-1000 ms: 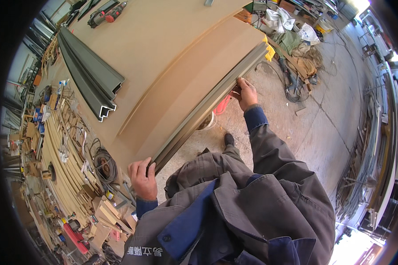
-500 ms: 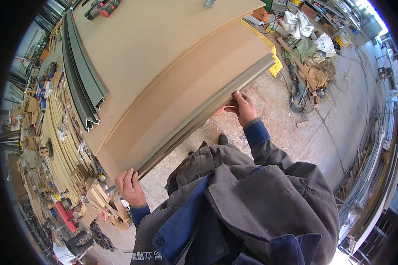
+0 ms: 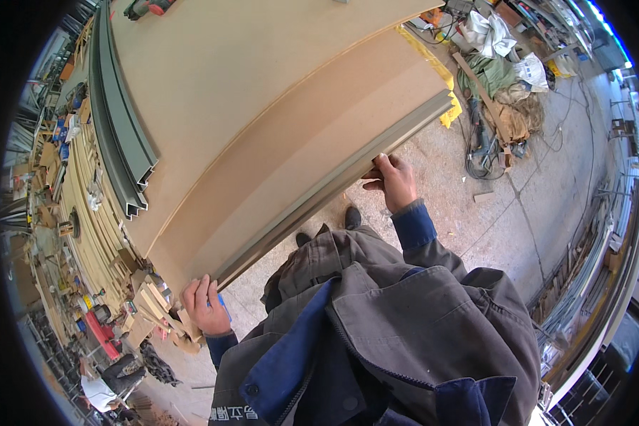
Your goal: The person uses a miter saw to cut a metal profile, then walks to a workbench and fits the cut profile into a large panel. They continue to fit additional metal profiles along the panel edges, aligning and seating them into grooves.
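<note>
A long grey-brown metal profile (image 3: 341, 172) lies along the near edge of a brown board (image 3: 312, 121). At the profile's left end, my left hand (image 3: 207, 307) is closed on it, with the fingers curled over the end. Further along, my right hand (image 3: 393, 183) pinches the near edge between thumb and fingers; the fingertips beneath are partly hidden. A larger tan board (image 3: 248, 64) lies over the far part of the brown one.
Dark grey metal profiles (image 3: 117, 121) rest on the board's left side, near a red and black power tool (image 3: 149, 7). Yellow sheeting (image 3: 447, 106) hangs at the right end. Sacks (image 3: 490, 35) and a corded tool (image 3: 479, 145) lie on the floor; timber strips (image 3: 96, 206) lie left.
The boards sit slightly lower in view at the left and further right at the right end as my view shifts. Both hands keep their hold on the profile.
</note>
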Motion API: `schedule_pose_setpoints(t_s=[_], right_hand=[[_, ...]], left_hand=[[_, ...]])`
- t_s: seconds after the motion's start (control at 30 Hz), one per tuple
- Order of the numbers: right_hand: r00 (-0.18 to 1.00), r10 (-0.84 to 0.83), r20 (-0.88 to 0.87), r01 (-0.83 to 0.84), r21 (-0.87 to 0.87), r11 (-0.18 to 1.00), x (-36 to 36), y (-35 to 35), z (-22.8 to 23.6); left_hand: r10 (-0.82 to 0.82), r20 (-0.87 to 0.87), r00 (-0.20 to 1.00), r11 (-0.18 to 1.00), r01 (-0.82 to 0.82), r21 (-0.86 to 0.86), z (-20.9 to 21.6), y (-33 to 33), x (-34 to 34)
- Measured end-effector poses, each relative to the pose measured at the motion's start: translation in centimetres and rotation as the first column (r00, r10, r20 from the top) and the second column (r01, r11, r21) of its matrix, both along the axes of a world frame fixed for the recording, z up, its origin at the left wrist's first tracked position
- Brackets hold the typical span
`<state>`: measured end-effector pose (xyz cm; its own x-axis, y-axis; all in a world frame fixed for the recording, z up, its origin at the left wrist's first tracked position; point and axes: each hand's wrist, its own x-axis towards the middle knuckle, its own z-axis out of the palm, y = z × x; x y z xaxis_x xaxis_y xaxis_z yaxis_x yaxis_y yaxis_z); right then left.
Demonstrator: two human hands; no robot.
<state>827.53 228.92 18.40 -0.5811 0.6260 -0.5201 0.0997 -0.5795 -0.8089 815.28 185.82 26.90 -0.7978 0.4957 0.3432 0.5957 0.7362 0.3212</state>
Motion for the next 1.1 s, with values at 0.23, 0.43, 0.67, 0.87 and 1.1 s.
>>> schedule_pose_setpoints(t_s=[0.23, 0.43, 0.67, 0.87, 1.1], right_hand=[[0.997, 0.017, -0.077, -0.020, -0.044, 0.999, 0.4, 0.6, -1.1], [0.997, 0.035, -0.066, -0.040, -0.067, 0.997, 0.2, 0.6, -0.3], [0.982, 0.172, -0.072, -0.176, -0.051, 0.983, 0.5, 1.6, -0.5], [0.977, 0.201, -0.071, -0.204, -0.044, 0.978, 1.5, 2.9, -0.2], [0.959, 0.244, -0.144, -0.264, -0.146, 0.953, 1.3, 4.4, -1.0]], left_hand=[[0.053, -0.067, 0.996, 0.998, -0.052, 0.019, -0.7, 0.9, 0.0], [0.110, -0.016, 0.994, 0.994, -0.110, 0.011, -0.6, 0.5, -0.3], [0.179, 0.128, 0.976, 0.968, -0.198, 0.155, -0.3, 2.4, 0.3], [-0.350, 0.794, 0.497, 0.933, 0.108, 0.344, 1.7, 9.7, 2.3], [-0.505, 0.838, -0.205, 0.506, -0.857, 0.096, -2.3, 12.0, 4.0]])
